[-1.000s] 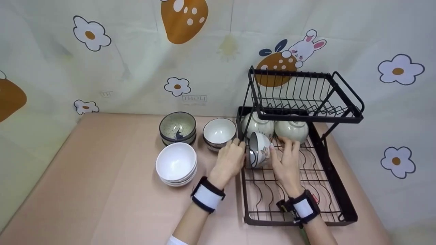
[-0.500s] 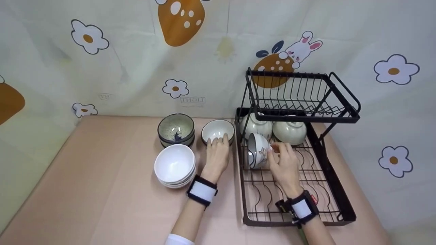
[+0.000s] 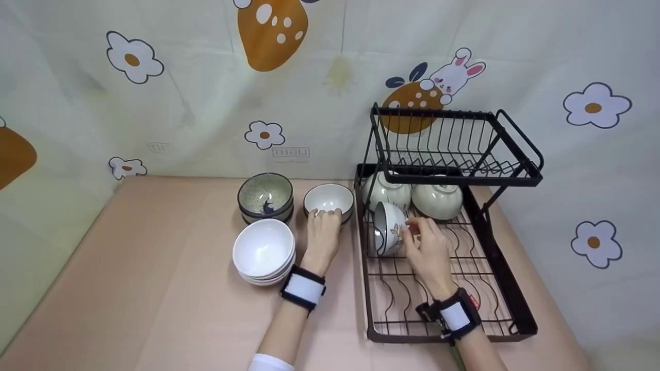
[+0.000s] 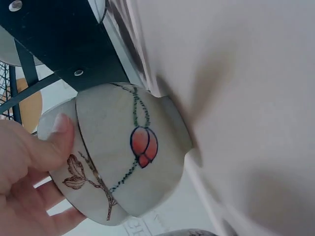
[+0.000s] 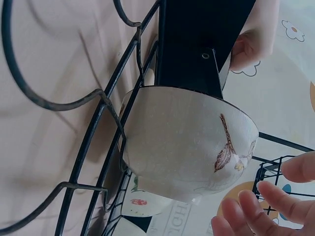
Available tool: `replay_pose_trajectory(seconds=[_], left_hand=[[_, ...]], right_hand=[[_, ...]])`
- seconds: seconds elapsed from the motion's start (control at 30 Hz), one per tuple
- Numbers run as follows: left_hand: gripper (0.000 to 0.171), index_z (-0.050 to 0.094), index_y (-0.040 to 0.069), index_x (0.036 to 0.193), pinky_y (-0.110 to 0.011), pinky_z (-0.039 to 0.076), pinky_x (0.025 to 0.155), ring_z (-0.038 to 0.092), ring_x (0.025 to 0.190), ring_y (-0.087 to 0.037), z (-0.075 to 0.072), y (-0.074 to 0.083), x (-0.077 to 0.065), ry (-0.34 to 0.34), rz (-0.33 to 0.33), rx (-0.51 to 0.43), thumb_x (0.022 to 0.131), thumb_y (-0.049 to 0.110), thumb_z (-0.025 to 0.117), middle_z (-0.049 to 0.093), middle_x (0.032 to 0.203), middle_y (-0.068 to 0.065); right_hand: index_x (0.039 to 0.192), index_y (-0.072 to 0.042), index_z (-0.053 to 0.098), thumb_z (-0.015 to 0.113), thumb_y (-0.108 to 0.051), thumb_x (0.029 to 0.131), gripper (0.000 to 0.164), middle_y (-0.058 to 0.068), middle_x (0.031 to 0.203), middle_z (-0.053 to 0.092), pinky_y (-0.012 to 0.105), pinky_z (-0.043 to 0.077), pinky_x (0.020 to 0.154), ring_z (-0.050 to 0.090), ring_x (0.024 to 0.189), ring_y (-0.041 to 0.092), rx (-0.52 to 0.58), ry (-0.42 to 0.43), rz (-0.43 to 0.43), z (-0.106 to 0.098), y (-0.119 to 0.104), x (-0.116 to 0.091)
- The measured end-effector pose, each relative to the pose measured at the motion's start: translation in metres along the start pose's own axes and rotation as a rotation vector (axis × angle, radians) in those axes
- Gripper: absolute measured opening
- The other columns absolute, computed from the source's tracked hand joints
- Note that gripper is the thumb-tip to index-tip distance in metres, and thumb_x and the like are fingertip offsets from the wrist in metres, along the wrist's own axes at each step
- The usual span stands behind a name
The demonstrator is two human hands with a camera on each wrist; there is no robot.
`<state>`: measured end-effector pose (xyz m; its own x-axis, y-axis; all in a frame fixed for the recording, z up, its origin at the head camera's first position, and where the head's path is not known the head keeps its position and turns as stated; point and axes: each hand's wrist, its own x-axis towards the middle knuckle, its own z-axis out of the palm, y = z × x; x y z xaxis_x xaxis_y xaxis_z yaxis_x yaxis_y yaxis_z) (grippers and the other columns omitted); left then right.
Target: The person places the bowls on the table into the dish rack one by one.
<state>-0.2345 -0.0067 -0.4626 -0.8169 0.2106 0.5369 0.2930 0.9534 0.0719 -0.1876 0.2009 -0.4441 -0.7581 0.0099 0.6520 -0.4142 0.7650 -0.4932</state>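
My left hand [image 3: 323, 237] grips the near rim of a white bowl [image 3: 330, 195] stacked in another bowl left of the dish rack [image 3: 367, 288]. In the left wrist view, its thumb lies on the outside of the top bowl [image 4: 69, 184], which bears a brown leaf; the lower bowl [image 4: 142, 182] shows a red flower bud. On the rack, a leaf-patterned bowl [image 3: 394, 229] stands on its side, mouth leftward. My right hand [image 3: 432, 255] hovers just right of its base. In the right wrist view, loosely bent fingers [image 5: 290, 209] are apart from that bowl [image 5: 182, 142].
Two larger bowls, one [image 3: 388, 193] left and one [image 3: 438, 201] right, lean at the rack's back under its raised upper tier [image 3: 464, 180]. Left on the table are a stack of white bowls [image 3: 264, 250] and a stack of speckled grey-green bowls [image 3: 265, 193]. A patterned curtain hangs behind.
My left hand has moved left from the rack's edge to the stacked bowls and taken hold of the top rim. My right hand has drawn slightly away from the bowl standing on the rack.
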Motion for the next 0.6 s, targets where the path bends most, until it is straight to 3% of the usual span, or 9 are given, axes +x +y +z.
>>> replay_pose_trajectory(seconds=[0.17, 0.33, 0.47, 0.6], left_hand=[[0.01, 0.066, 0.007, 0.082, -0.038, 0.047, 0.082, 0.063, 0.07, -0.026, -0.015, 0.0, 0.003, 0.026, 0.002, 0.014, 0.076, -0.001, 0.066, 0.068, 0.074, -0.008], [0.01, 0.064, 0.008, 0.078, -0.037, 0.047, 0.081, 0.063, 0.069, -0.025, -0.041, 0.003, 0.004, 0.065, 0.037, 0.012, 0.076, -0.001, 0.065, 0.067, 0.072, -0.006], [0.015, 0.061, 0.009, 0.075, -0.035, 0.047, 0.081, 0.062, 0.067, -0.023, -0.069, 0.004, 0.002, 0.109, 0.11, 0.004, 0.071, -0.002, 0.07, 0.066, 0.07, -0.004], [0.019, 0.061, 0.009, 0.076, -0.035, 0.048, 0.082, 0.062, 0.067, -0.021, -0.096, 0.008, -0.003, 0.138, 0.201, -0.014, 0.068, -0.004, 0.073, 0.066, 0.07, -0.002]], right_hand=[[0.093, 0.001, 0.065, 0.069, -0.004, 0.084, 0.011, 0.01, 0.081, 0.063, 0.038, 0.053, 0.06, 0.063, 0.067, 0.024, 0.004, 0.005, 0.003, 0.0, 0.0, 0.0], [0.094, 0.001, 0.064, 0.068, -0.003, 0.085, 0.011, 0.011, 0.083, 0.063, 0.037, 0.054, 0.06, 0.063, 0.069, 0.024, 0.021, -0.004, 0.015, 0.0, 0.0, 0.0], [0.095, 0.001, 0.064, 0.067, -0.004, 0.086, 0.01, 0.01, 0.084, 0.063, 0.035, 0.056, 0.06, 0.064, 0.07, 0.023, 0.06, -0.033, 0.043, -0.002, -0.002, 0.001], [0.101, -0.001, 0.065, 0.063, -0.01, 0.092, 0.013, 0.011, 0.091, 0.066, 0.035, 0.056, 0.069, 0.065, 0.077, 0.023, 0.162, -0.133, 0.16, -0.008, -0.005, 0.003]])
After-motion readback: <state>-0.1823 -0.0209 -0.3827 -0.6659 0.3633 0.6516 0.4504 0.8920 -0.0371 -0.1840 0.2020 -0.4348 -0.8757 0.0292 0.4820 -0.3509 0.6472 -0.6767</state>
